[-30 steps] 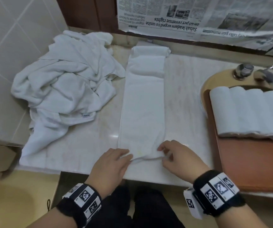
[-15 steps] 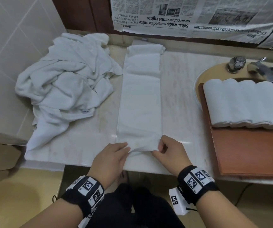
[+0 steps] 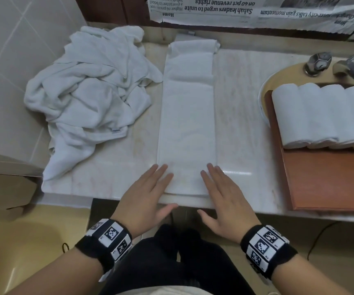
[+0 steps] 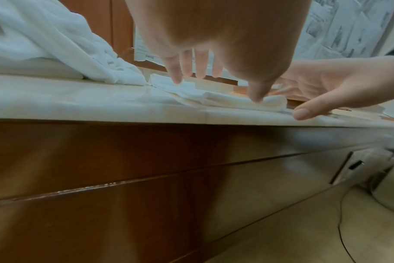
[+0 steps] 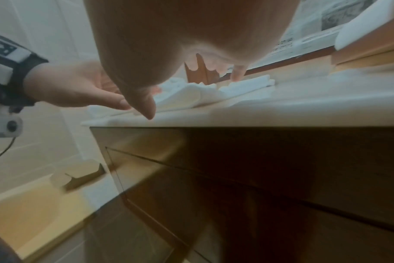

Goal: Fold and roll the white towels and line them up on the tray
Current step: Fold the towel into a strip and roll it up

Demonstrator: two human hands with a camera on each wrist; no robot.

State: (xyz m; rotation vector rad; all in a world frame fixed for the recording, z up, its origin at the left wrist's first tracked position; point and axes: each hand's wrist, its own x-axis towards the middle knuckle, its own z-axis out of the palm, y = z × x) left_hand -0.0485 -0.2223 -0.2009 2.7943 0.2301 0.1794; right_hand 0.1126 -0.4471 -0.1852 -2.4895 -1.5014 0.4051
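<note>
Both hands, left (image 3: 144,196) and right (image 3: 225,199), press flat with straight fingers, gripping nothing, on the near end of the folded towel (image 3: 187,116) on the counter (image 3: 242,124), apparently to start a tight roll; finished rolls (image 3: 325,116) line the tray (image 3: 329,179).

White towels (image 3: 187,116), reddish-brown tray (image 3: 329,182)

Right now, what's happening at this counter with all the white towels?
A person is folding towels. Both hands, left hand and right hand, lie flat with straight fingers on the near end of a long folded towel spread on the marble counter. It is not rolled yet. Rolled towels already sit side by side on the wooden tray at the right, and a crumpled pile of towels waits at the left.
</note>
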